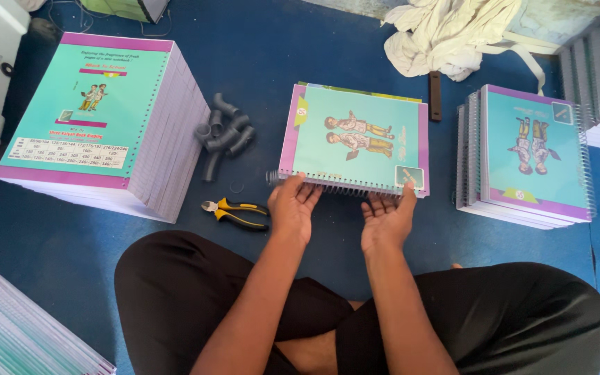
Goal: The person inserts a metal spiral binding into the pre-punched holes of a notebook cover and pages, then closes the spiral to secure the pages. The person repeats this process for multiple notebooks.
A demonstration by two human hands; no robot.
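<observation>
With spread fingers of the left hand [292, 205] and right hand [387, 219] rolling the wire spiral [342, 186] along the notebook [355, 140], a coil end could plausibly skip a hole or snag.

We see no packages, signs or screens. Left of the pliers [235, 213], the tall notebook stack [98, 118] carries a rectangular teal cover label [81, 107] edged with purple bands, with a white grid panel.
</observation>
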